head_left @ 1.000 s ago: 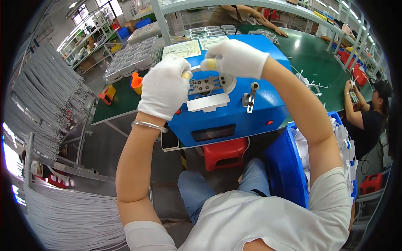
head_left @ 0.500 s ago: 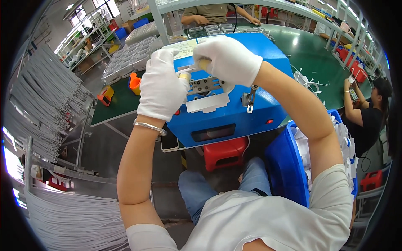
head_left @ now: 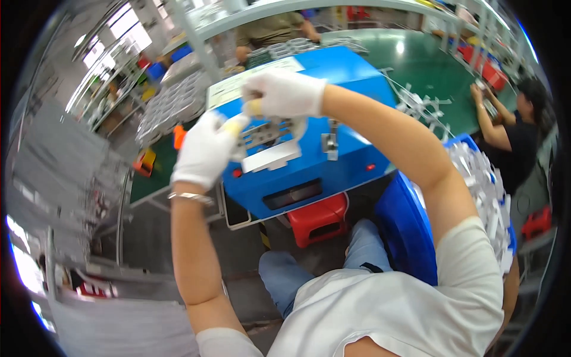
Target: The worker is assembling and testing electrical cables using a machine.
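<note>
Both my hands wear white gloves with pale yellow coverings on some digits. My left hand (head_left: 205, 146) is at the left front of a blue benchtop machine (head_left: 351, 74), beside its metal bracket (head_left: 262, 134); its fingers look closed, and what they hold is hidden. My right hand (head_left: 285, 95) is above the bracket, fingers curled toward the thumb in a pinch; anything between them is too blurred to name. Below the bracket a white plate (head_left: 272, 157) juts from the machine's front. A smaller metal fitting (head_left: 329, 146) sits to the right of it.
A blue bin (head_left: 404, 232) full of white pieces stands at my right. Underneath the green table (head_left: 410, 53) is a red stool (head_left: 318, 221). Bundles of pale cables (head_left: 53, 160) hang at the left. Two people work nearby, one across the table, another at right (head_left: 514, 131).
The view has shifted and tilted a little. My left hand has dropped lower beside the bracket, and the right has moved left along with it, its fingers still curled. Blur has increased.
</note>
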### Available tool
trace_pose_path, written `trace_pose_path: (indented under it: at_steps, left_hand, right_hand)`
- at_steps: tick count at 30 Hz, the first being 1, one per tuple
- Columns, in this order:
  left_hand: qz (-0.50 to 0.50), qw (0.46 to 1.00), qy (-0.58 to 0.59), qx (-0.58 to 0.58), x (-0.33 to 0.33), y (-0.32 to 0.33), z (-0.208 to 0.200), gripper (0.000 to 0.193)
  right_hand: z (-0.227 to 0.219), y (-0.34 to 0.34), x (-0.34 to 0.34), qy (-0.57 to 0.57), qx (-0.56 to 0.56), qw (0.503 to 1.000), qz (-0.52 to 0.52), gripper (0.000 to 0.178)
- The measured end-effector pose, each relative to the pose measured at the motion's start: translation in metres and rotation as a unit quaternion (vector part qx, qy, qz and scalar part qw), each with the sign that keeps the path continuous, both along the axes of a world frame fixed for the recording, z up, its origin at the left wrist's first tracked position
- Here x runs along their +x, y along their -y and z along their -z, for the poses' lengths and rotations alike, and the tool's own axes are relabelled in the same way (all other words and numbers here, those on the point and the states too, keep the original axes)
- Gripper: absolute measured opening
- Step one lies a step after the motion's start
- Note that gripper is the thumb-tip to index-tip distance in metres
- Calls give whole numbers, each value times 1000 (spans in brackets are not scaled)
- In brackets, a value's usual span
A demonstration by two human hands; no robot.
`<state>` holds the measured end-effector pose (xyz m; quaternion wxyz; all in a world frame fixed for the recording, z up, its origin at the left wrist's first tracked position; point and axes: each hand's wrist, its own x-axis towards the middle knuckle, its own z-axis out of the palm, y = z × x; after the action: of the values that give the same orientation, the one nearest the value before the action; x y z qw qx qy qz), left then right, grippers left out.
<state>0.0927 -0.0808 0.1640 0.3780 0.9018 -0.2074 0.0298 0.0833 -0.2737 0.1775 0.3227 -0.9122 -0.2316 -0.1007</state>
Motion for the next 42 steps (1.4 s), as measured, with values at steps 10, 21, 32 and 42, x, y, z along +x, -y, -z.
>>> trace_pose_path:
  at_steps: [10,21,32,42]
  left_hand:
    - [-17,964,132,-229,-63,-41,-4,40]
    - [-63,990,64,-113,-57,-95,41,42]
    - [-63,990,33,-125,-65,-93,31,34]
    - [205,948,10,-244,-96,50,39,10]
  right_hand:
    - [12,89,-19,76,467,881,1,18]
    - [146,343,-138,-18,-51,739,672,49]
    - [208,458,-281,-169,-127,577,789,46]
    - [71,261,-175,215,326,839,380,23]
